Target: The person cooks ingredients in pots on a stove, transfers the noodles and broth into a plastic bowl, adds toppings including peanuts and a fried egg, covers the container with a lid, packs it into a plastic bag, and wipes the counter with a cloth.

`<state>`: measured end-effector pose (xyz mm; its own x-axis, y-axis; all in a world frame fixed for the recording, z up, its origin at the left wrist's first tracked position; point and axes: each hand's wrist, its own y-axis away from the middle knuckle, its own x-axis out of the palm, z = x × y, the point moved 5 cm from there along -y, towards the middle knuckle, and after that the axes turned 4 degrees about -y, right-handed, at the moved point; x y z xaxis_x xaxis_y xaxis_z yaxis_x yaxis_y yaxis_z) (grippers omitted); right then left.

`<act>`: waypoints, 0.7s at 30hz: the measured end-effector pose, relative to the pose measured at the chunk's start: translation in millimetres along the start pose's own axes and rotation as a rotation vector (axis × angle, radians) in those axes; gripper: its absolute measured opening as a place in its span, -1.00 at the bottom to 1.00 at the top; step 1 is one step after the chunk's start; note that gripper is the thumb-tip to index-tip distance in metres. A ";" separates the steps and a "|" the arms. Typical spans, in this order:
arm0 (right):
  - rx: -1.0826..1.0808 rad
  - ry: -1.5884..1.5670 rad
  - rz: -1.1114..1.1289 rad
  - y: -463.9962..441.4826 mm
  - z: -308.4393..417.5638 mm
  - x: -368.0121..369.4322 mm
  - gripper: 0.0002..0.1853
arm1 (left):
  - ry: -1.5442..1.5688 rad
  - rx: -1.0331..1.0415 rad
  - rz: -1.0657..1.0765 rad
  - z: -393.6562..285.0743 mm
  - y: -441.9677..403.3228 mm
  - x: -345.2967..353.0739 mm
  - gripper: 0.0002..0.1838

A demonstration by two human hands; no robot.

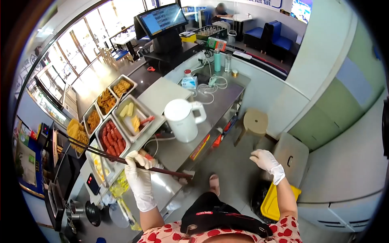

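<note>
The left hand (138, 176) was clamped on long chopsticks (172, 173) beside the red sausages (112, 138). Well apart, the right hand (266, 161) hung loosely unclenched near the stool (255, 120).

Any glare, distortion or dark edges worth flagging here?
Head view: glass front washed out at upper left; head view: pale glare streak on the monitor; head view: strong wide-angle bending, black corners; head view: left hand and chopsticks readable.
</note>
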<state>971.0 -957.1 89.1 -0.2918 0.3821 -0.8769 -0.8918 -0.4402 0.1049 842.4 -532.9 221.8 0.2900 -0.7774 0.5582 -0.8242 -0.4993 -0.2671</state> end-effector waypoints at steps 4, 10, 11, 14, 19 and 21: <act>-0.106 -0.067 -0.022 -131.1 -10.6 -49.0 -0.67 | 0.201 0.019 0.019 45.8 -74.3 27.8 -0.69; -0.284 -0.232 0.030 -331.9 -12.0 -107.2 -0.68 | 0.354 0.107 -0.114 67.0 -171.3 54.8 -0.79; -0.307 -0.272 0.020 -364.6 -8.6 -118.4 -0.69 | 0.380 0.133 -0.081 64.6 -183.1 54.7 -0.80; -0.352 -0.491 0.033 -472.4 -2.8 -143.0 -0.72 | 0.535 0.193 -0.020 57.4 -204.7 50.0 -0.80; -0.282 -0.895 -0.047 -703.2 -11.3 -173.6 -0.75 | 0.579 0.403 -0.252 53.8 -194.8 39.1 -0.79; -0.255 -1.006 -0.139 -792.7 -15.2 -183.6 -0.74 | 0.483 0.475 -0.449 55.3 -174.4 35.2 -0.82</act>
<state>1736.6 -690.7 159.8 -0.4498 0.8907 -0.0660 -0.8742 -0.4542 -0.1717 1023.3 -494.3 244.6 0.2127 -0.2680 0.9396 -0.3538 -0.9175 -0.1815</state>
